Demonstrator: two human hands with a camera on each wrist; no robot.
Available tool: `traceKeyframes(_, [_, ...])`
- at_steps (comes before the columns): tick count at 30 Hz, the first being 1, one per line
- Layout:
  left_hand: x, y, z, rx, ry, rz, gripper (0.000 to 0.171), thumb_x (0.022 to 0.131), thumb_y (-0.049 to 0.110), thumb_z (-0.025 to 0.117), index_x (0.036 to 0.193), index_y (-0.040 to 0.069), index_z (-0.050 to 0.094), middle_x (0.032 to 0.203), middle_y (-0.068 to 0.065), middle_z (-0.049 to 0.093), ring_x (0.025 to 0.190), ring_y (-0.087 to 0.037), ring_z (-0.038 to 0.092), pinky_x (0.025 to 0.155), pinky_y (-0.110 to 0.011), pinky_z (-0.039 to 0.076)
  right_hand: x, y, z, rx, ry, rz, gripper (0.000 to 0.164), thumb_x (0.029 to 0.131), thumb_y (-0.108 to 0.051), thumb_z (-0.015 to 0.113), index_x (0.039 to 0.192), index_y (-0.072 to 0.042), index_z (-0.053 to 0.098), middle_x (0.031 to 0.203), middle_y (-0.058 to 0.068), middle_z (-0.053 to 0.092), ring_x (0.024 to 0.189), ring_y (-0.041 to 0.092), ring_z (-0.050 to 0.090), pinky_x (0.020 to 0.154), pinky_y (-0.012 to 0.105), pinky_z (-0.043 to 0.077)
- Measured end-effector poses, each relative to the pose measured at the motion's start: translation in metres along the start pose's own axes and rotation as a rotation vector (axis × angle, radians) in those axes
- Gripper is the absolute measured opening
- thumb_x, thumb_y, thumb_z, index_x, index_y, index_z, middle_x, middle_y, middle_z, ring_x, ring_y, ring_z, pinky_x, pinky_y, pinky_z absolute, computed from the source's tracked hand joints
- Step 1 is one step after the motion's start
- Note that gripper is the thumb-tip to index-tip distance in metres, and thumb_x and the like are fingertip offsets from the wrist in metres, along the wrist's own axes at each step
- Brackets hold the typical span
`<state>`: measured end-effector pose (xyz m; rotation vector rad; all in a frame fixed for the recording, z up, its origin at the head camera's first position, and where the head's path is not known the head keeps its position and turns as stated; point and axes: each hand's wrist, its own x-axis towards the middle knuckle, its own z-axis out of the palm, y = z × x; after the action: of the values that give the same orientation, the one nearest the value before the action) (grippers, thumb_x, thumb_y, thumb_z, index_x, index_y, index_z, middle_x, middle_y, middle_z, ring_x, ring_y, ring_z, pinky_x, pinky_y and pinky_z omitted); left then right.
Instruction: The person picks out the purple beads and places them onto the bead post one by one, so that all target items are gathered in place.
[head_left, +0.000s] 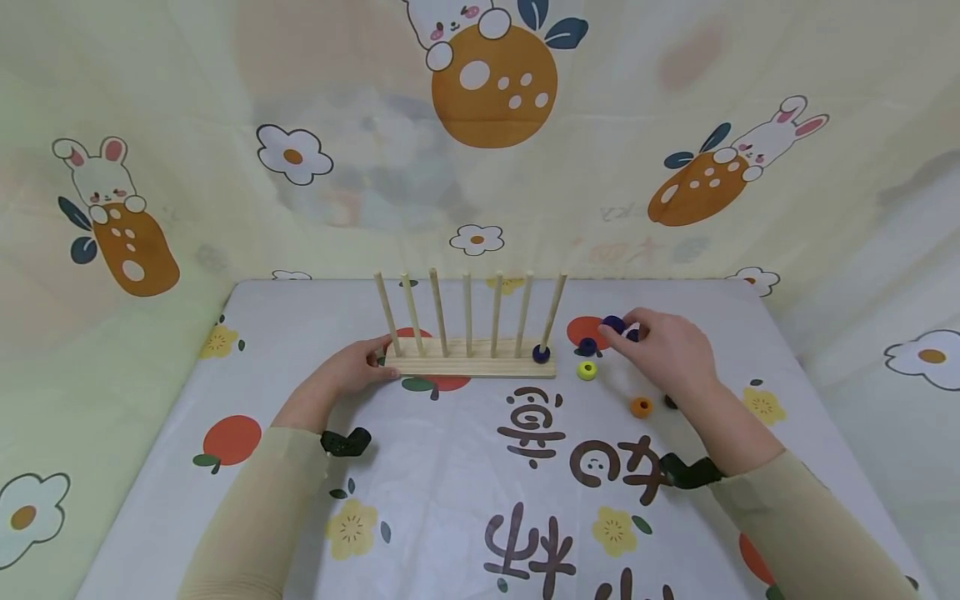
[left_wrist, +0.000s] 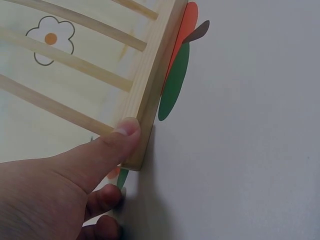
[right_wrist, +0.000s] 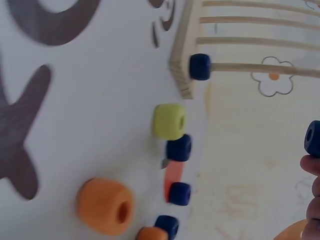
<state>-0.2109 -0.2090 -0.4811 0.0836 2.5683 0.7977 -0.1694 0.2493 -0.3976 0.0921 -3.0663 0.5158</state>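
Observation:
A wooden peg stand [head_left: 472,365] with a row of several upright pegs stands on the table. My left hand [head_left: 358,365] grips its left end; in the left wrist view the thumb [left_wrist: 107,150] presses on the base near the corner. One dark blue bead [head_left: 541,354] sits at the bottom of the rightmost peg. To the right of the stand, my right hand [head_left: 675,354] pinches another dark blue bead [right_wrist: 312,139] by the fingertips, raised above the table. The right wrist view shows only part of that hand, at its right edge.
Loose beads lie right of the stand: a yellow-green bead [head_left: 587,370], an orange bead [head_left: 641,407], a second orange bead [right_wrist: 152,233] and several dark blue beads [right_wrist: 180,194]. A printed cloth [head_left: 420,492] covers the table; a patterned curtain [head_left: 360,217] hangs behind.

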Motion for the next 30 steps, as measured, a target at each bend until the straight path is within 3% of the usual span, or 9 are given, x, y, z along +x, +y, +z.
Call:
traceKeyframes(9, [-0.001, 0.001, -0.001, 0.001, -0.006, -0.003, 0.081, 0.09, 0.041, 0.073, 0.157, 0.024, 0.031, 0.097, -0.011, 0.05, 0.09, -0.026, 0.047, 0.075, -0.039, 0.036, 0.005, -0.024, -0.016, 0.05, 0.099, -0.034, 0.066, 0.09, -0.07, 0.051, 0.111, -0.009, 0.067, 0.079, 0.008, 0.061, 0.068, 0.025, 0.05, 0.06, 0.037, 0.038])
traceKeyframes(24, [0.001, 0.0, 0.001, -0.007, 0.001, 0.003, 0.079, 0.09, 0.041, 0.073, 0.156, 0.026, 0.033, 0.101, -0.012, 0.051, 0.096, -0.028, 0.048, 0.079, -0.041, 0.038, 0.011, -0.06, -0.028, 0.177, 0.304, -0.106, 0.051, 0.091, -0.057, 0.062, 0.104, -0.009, 0.07, 0.068, 0.007, 0.055, 0.065, 0.025, 0.048, 0.059, 0.038, 0.035])
traceKeyframes(30, [0.002, -0.001, 0.002, -0.007, 0.003, -0.011, 0.08, 0.09, 0.041, 0.073, 0.157, 0.027, 0.031, 0.1, -0.012, 0.051, 0.096, -0.027, 0.047, 0.079, -0.041, 0.037, 0.013, -0.071, -0.031, 0.258, 0.32, -0.127, 0.046, 0.091, -0.053, 0.064, 0.104, -0.009, 0.071, 0.067, 0.006, 0.054, 0.064, 0.023, 0.048, 0.058, 0.036, 0.036])
